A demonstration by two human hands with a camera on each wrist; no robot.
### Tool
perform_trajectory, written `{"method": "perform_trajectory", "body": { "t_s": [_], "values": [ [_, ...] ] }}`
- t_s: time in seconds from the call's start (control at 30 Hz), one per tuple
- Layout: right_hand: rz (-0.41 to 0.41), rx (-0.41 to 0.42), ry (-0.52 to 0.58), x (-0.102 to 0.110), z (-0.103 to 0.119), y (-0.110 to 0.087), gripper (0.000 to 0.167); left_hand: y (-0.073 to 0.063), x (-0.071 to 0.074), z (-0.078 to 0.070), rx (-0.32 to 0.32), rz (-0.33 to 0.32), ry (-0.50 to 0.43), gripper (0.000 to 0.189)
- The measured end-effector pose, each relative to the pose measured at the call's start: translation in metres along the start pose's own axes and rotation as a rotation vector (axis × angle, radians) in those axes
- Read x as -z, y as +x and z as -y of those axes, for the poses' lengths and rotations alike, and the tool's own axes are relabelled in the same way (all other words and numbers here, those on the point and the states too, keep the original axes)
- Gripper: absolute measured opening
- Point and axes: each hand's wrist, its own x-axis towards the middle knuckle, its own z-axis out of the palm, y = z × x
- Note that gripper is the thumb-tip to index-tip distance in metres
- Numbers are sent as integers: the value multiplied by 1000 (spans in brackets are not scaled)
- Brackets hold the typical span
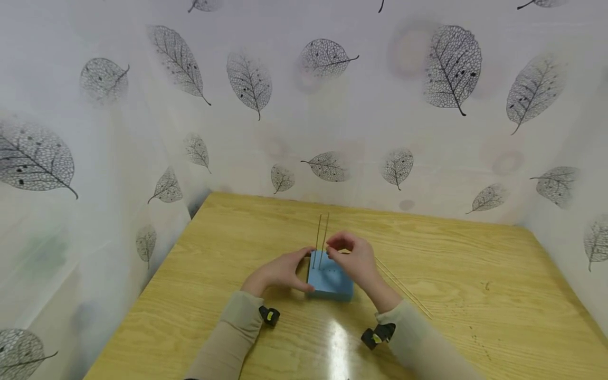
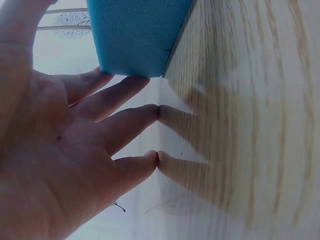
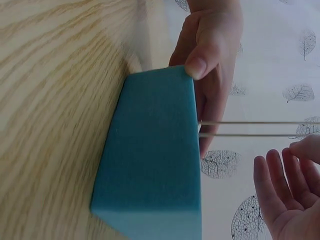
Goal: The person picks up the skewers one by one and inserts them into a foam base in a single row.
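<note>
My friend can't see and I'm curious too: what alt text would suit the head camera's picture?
A person's left hand holds a blue block with two thin sticks standing in it, while their right hand hovers close beside them. Loose sticks lie on the wooden table to the right, before a leaf-patterned backdrop.

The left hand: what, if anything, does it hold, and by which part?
The left hand holds the blue block by its left side, thumb near the front corner, fingers farther back.

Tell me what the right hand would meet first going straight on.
Probably the nearer upright stick in the blue block; the right hand points toward it from close by, though depth is unclear.
</note>
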Motion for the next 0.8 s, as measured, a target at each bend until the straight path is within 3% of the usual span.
{"method": "perform_trajectory", "body": {
  "t_s": [0.17, 0.53, 0.8],
  "values": [
    [-2, -8, -42, 21, -6, 0, 15, 1, 0, -1, -2, 2, -14, 104],
    [82, -69, -305, 87, -27, 3, 20, -3, -4, 2, 0, 3, -14, 107],
    [169, -181, -336, 120, -36, 7, 29, 0, -3, 1, -6, -4, -26, 106]
  ]
}}
